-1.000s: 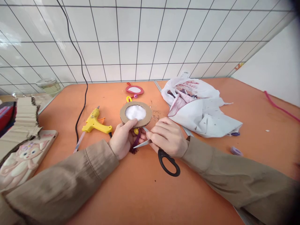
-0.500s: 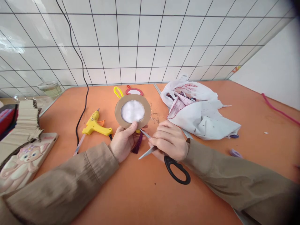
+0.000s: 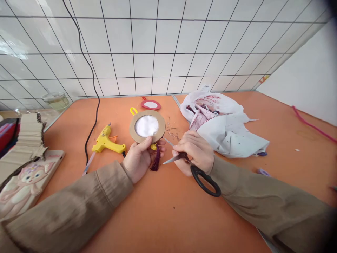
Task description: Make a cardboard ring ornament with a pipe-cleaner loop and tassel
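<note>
My left hand (image 3: 139, 158) pinches the lower edge of a round cardboard ring (image 3: 133, 130) with a white fabric centre (image 3: 146, 126). The thumb lies on top and the fingers are underneath. A yellow loop (image 3: 134, 111) sticks out at the ring's top. From its bottom hangs a purple tassel (image 3: 156, 161) with a yellow bead (image 3: 153, 146). My right hand (image 3: 195, 151) is wrapped round black-handled scissors (image 3: 205, 180), whose blades are spread. One blade tip is near the ring's lower right edge; whether they touch I cannot tell.
A yellow glue gun (image 3: 107, 142) lies left of the ring, beside a black cable (image 3: 92, 126). Behind the ring sits a red oval piece (image 3: 150, 104). A white plastic bag (image 3: 229, 130) is at the right, torn cardboard (image 3: 28, 133) and a decorated case (image 3: 31, 179) at the left.
The ring has tilted flatter and shifted slightly left, showing more of the tassel and bead. My right hand and the scissors have moved a little right and up, away from the tassel.
</note>
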Motion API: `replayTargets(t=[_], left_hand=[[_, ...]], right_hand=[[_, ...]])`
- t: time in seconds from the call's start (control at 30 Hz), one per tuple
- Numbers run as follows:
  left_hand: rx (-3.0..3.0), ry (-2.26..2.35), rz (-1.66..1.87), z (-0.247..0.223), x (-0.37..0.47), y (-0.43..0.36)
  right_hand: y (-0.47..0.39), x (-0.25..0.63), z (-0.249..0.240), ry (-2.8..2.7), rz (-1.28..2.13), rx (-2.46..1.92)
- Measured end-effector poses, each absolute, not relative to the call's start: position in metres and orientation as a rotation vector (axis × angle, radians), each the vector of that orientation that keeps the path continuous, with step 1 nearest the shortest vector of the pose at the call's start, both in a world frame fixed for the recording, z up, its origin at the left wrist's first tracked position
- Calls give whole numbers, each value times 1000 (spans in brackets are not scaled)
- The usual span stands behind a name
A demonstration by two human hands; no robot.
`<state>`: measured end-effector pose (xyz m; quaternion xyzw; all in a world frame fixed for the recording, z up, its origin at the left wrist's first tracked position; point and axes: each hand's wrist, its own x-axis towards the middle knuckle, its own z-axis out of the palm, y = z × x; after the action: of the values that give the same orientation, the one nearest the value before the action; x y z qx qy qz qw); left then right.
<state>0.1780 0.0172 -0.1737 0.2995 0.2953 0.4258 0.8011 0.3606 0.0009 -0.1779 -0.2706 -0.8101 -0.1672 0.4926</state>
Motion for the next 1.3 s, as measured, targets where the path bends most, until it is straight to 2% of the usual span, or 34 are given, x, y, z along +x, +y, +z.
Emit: replayTargets(t=[0.6, 1.0, 1.3], left_hand=[[732, 606, 932, -179, 179, 13], [756, 643, 1060, -181, 183, 11], [815, 655, 1099, -184, 185, 9]], right_hand=[[1, 358, -184, -2043, -495, -560], [-5, 359, -178, -2023, -364, -570], [-6, 358, -177, -2047, -420, -582]])
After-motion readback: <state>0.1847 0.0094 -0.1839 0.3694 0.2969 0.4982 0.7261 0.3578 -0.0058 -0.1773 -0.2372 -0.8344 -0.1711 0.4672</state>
